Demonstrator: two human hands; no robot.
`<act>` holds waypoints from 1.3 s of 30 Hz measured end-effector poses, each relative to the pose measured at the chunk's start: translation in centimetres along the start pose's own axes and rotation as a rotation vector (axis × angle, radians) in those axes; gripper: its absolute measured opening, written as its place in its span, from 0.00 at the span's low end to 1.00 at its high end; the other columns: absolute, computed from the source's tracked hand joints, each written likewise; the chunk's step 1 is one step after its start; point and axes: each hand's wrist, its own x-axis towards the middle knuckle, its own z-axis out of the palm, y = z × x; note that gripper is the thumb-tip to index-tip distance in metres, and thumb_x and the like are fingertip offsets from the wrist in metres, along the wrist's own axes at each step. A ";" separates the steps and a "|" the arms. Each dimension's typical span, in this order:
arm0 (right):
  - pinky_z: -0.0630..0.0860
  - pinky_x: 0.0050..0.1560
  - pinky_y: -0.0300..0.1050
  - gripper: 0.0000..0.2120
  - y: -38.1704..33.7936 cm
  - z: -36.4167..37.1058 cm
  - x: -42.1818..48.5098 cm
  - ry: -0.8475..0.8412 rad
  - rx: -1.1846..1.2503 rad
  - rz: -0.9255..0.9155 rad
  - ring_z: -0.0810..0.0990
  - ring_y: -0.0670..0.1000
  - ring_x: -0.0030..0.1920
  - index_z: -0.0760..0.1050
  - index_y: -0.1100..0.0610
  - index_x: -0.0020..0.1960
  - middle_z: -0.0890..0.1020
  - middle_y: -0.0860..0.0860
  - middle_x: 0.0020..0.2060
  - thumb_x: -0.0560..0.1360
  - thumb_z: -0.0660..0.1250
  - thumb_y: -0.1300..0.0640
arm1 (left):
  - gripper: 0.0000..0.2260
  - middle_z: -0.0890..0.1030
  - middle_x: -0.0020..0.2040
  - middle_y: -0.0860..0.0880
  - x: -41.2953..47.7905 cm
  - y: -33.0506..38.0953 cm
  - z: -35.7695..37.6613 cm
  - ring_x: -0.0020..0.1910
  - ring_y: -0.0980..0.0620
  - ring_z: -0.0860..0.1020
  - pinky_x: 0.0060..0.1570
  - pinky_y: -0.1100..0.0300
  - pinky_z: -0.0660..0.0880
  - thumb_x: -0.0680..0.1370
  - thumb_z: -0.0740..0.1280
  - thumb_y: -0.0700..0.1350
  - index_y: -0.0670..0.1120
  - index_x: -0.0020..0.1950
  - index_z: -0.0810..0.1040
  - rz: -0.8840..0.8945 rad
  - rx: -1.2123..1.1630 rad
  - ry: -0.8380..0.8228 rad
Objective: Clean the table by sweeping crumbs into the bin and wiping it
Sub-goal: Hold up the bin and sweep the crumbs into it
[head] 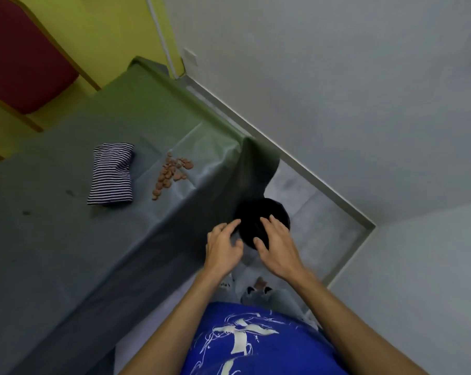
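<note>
A pile of brown crumbs [171, 173] lies on the table, which is covered in a grey-green cloth [66, 239]. To the left of the crumbs lies a folded striped cloth [111, 177]. A round black bin [261, 220] stands on the floor beside the table's near corner. My left hand [223, 246] is at the bin's left rim with its fingers spread, touching the edge. My right hand [276, 246] rests over the bin's near right rim, fingers spread on it. Neither hand shows a closed grip.
A red chair with a wooden frame [26, 55] stands behind the table at the upper left. A grey wall with a skirting ledge [323, 180] runs close on the right. The tablecloth corner [256, 169] hangs down above the bin. My feet [253, 288] are below.
</note>
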 end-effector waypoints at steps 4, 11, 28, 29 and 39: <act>0.58 0.75 0.56 0.29 2.6 0.4 -1.6 0.031 0.074 0.166 0.57 0.58 0.77 0.48 0.49 0.80 0.56 0.58 0.79 0.83 0.50 0.42 | 0.23 0.66 0.75 0.43 0.6 0.7 1.9 0.74 0.47 0.64 0.70 0.61 0.60 0.78 0.64 0.41 0.52 0.73 0.70 0.067 0.014 -0.039; 0.56 0.74 0.60 0.29 7.4 3.0 -0.3 0.024 0.154 0.387 0.54 0.62 0.77 0.38 0.40 0.79 0.47 0.60 0.79 0.81 0.43 0.36 | 0.21 0.71 0.70 0.41 5.1 -0.6 5.6 0.70 0.46 0.69 0.67 0.65 0.61 0.78 0.63 0.39 0.49 0.72 0.73 0.083 0.072 -0.121; 0.61 0.71 0.62 0.29 27.0 22.4 13.7 0.008 0.323 0.617 0.59 0.65 0.75 0.37 0.38 0.77 0.47 0.61 0.79 0.81 0.45 0.35 | 0.23 0.73 0.68 0.41 23.8 -19.0 23.4 0.67 0.45 0.71 0.68 0.56 0.66 0.80 0.60 0.39 0.52 0.74 0.70 -0.022 0.188 -0.231; 0.61 0.71 0.63 0.29 28.2 23.6 14.7 0.010 0.327 0.628 0.61 0.66 0.75 0.37 0.38 0.78 0.47 0.62 0.79 0.81 0.46 0.36 | 0.23 0.72 0.69 0.40 25.3 -19.9 24.5 0.68 0.44 0.70 0.69 0.55 0.65 0.80 0.60 0.39 0.52 0.75 0.69 -0.012 0.202 -0.213; 0.69 0.66 0.62 0.30 36.2 32.6 21.3 0.126 0.313 0.668 0.65 0.68 0.72 0.40 0.38 0.78 0.46 0.62 0.79 0.83 0.53 0.45 | 0.26 0.61 0.76 0.38 33.6 -26.1 31.9 0.73 0.38 0.64 0.71 0.47 0.65 0.82 0.62 0.45 0.60 0.78 0.60 0.008 0.211 -0.111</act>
